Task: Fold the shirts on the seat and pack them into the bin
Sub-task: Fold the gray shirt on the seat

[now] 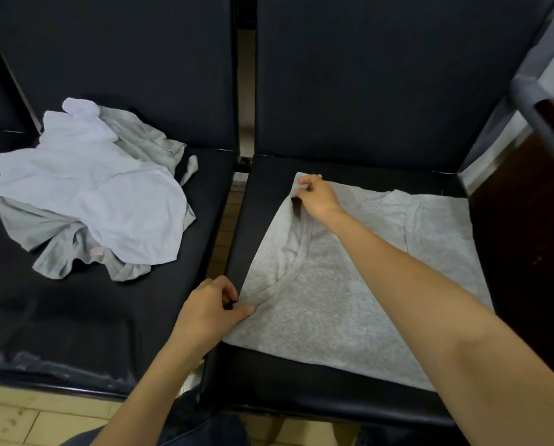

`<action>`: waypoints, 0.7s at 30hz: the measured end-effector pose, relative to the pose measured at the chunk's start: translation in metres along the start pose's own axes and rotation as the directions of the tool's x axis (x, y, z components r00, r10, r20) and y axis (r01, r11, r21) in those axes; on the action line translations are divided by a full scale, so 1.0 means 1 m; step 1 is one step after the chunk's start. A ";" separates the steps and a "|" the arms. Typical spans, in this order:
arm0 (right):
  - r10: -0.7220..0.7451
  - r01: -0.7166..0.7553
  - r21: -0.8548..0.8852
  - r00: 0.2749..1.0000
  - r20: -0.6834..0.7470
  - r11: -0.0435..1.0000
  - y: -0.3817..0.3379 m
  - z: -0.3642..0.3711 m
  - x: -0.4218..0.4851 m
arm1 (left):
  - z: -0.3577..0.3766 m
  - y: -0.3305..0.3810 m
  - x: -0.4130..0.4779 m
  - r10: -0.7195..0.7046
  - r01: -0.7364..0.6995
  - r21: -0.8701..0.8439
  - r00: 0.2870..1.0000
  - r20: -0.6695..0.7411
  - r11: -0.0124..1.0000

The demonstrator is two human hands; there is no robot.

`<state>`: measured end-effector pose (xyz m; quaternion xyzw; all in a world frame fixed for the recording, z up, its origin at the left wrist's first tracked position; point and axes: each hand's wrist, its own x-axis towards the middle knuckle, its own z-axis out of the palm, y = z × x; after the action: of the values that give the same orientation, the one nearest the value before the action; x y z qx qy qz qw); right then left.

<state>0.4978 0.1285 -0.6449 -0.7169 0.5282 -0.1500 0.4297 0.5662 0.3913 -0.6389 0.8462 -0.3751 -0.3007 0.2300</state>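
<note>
The grey shirt (349, 284) at 3 o'clock is a light heathered grey, finely flecked, with no print. At 9 o'clock the pale shirt (101, 194) is a plain whitish lilac-blue. The pile (56, 252) under it is a duller, plain grey. The seats (76, 317) are black, and the left one shows greyish scuffs along its front edge. The floor (27, 416) is tan with pale streaks. The cabinet (526, 252), at 3 o'clock, is dark red-brown. The trousers (192, 426) at 6 o'clock are dark blue.
</note>
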 end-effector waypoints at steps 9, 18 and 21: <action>-0.118 0.114 -0.075 0.992 -0.041 0.991 0.010 0.024 -0.008 | -0.004 -0.001 0.002 0.021 -0.046 -0.173 0.990 -0.143 0.984; -0.082 0.082 -0.003 0.997 0.002 0.997 -0.015 0.011 -0.004 | 0.011 0.005 -0.004 -0.039 0.037 0.373 0.999 -0.003 0.927; -0.082 0.092 0.120 0.993 -0.088 0.989 -0.017 -0.008 -0.004 | 0.009 0.018 -0.008 0.053 -0.055 -0.021 0.992 -0.111 0.998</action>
<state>0.5017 0.1293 -0.6261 -0.7045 0.5034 -0.2306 0.4439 0.5463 0.3850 -0.6313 0.8483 -0.3809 -0.2514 0.2685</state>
